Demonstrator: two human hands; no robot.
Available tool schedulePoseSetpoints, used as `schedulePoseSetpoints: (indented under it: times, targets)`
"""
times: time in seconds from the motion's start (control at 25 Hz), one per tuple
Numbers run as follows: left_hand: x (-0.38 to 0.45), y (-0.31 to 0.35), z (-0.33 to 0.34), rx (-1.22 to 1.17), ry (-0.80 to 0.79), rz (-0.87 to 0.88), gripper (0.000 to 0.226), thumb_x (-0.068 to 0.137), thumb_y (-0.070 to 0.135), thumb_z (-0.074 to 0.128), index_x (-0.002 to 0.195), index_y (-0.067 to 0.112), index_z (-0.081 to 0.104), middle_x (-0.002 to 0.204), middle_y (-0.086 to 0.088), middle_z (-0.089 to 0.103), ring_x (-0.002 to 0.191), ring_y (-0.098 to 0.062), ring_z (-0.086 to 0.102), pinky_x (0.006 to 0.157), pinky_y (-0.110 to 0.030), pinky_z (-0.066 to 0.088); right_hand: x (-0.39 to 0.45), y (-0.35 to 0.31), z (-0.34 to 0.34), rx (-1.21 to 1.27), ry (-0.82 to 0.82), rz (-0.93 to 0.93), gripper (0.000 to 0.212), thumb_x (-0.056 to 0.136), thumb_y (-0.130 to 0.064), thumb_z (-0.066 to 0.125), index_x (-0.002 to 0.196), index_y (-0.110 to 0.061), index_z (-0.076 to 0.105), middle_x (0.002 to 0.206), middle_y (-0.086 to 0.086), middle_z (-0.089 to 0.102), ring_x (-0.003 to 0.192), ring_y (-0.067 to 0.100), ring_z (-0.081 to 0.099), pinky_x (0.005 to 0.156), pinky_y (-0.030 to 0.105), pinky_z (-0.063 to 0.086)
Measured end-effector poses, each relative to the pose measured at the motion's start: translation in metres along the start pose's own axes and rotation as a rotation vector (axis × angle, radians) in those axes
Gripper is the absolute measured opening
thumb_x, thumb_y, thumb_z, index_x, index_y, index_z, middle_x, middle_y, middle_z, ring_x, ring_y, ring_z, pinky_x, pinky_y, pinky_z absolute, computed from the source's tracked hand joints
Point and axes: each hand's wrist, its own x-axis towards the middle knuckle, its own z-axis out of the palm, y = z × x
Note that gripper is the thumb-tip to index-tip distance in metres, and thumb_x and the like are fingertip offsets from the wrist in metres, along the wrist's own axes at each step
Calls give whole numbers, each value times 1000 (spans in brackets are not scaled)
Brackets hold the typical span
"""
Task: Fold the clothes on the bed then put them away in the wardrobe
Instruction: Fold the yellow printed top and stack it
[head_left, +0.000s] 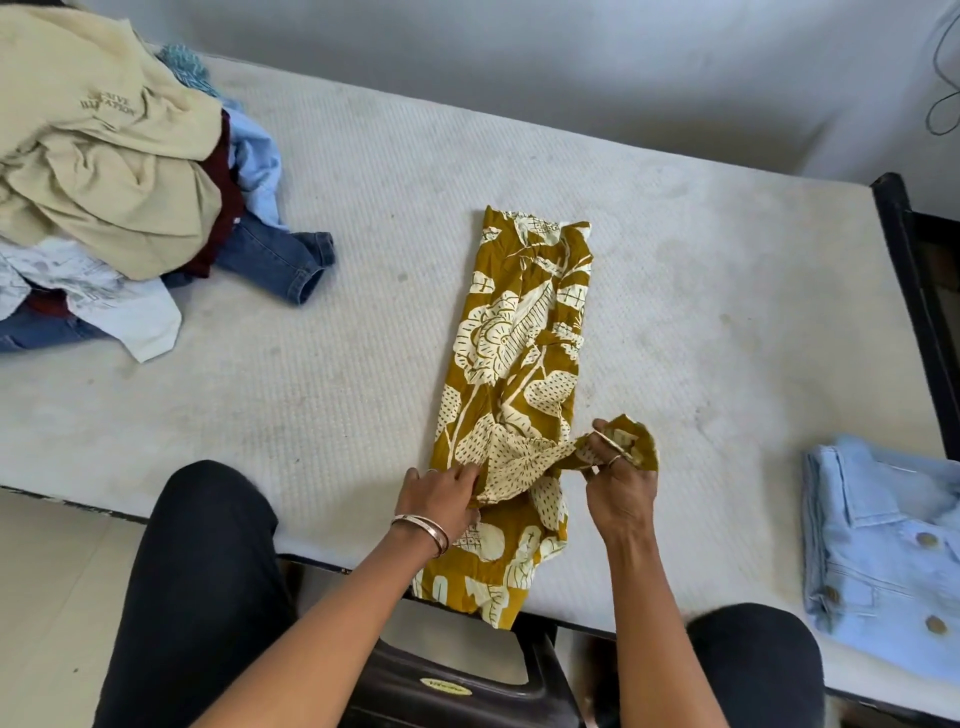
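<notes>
A mustard-yellow garment with a cream floral print (519, 332) lies as a long narrow strip across the white mattress (363, 208), its near end hanging over the bed's front edge. My left hand (441, 499) grips a fold of it near that edge. My right hand (618, 478) pinches a loose flap of the same garment and holds it lifted just to the right of the strip. A folded light-blue denim jacket (883, 551) lies at the right of the bed. A heap of unfolded clothes (104, 171), topped by a beige piece, sits at the far left.
Jeans (280, 260) and a white shirt (130, 312) spill from the heap. A dark bed frame post (914, 291) stands at the right end. A black stool (457, 680) is under me between my knees. A grey wall runs behind the bed.
</notes>
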Motion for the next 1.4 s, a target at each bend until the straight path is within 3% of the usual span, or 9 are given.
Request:
schedulePoseSetpoints:
  times: [0.2,0.32,0.44,0.56,0.8,0.96,1.08,1.24,1.4]
  targets:
    - [5,-21,-5,-210,17,-72,39,93,48,40,92,21,67,87,-5,68,85,-29,63,72,-33,39,15,-40,54,-425,-244,-321,47,70,9,66,104,-21,54,93,4,56,86,19,62,73,36,57]
    - [16,-41,-9,-580,-102,-175,49,90,54,45,56,20,54,60,-1,55,69,-27,60,59,-28,37,46,-41,117,-787,-244,-447,39,79,-8,75,111,-21,56,95,-3,64,86,13,69,68,31,57]
    - [34,-53,-15,-629,-198,-171,48,85,69,48,76,24,63,79,-1,61,87,-27,62,73,-34,46,94,-13,161,-1108,-380,-329,55,86,-16,73,133,-13,44,96,0,67,85,0,69,66,22,54]
    - [50,-54,-17,-586,-123,-209,63,74,77,55,108,24,62,100,0,66,91,-22,62,76,-33,50,128,19,155,-1461,-312,-173,80,83,-56,68,144,-17,34,131,19,57,121,35,56,95,46,49]
    - [89,-48,-27,-1078,151,-469,48,69,36,85,107,21,59,91,-2,66,83,-20,63,73,-29,51,145,41,109,-1234,-138,-35,61,86,-19,74,139,-18,44,106,4,66,103,21,63,69,29,49]
    - [95,-42,-29,-1369,207,-586,40,79,0,70,112,16,54,80,-9,64,56,-24,64,55,-38,58,148,40,118,-1308,-123,-13,47,83,-15,74,127,-16,58,125,4,62,110,25,61,89,44,54]
    - [79,-43,-18,-995,301,-520,31,88,25,66,116,16,55,92,-7,66,76,-23,64,67,-35,55,131,41,112,-1371,-24,-102,54,84,-28,75,132,-22,51,133,11,53,124,33,49,103,53,42]
    - [45,-45,3,-789,192,-440,61,80,57,65,124,18,52,116,-6,60,107,-27,59,85,-37,51,62,37,57,-1251,328,-45,57,92,-43,62,136,-13,42,136,22,47,126,41,43,97,45,38]
    - [17,-36,14,-711,10,-453,52,85,44,66,126,16,48,120,-9,62,107,-29,60,87,-36,50,-13,46,-5,-1183,125,93,35,96,-34,58,121,-11,51,106,12,61,96,29,57,74,30,40]
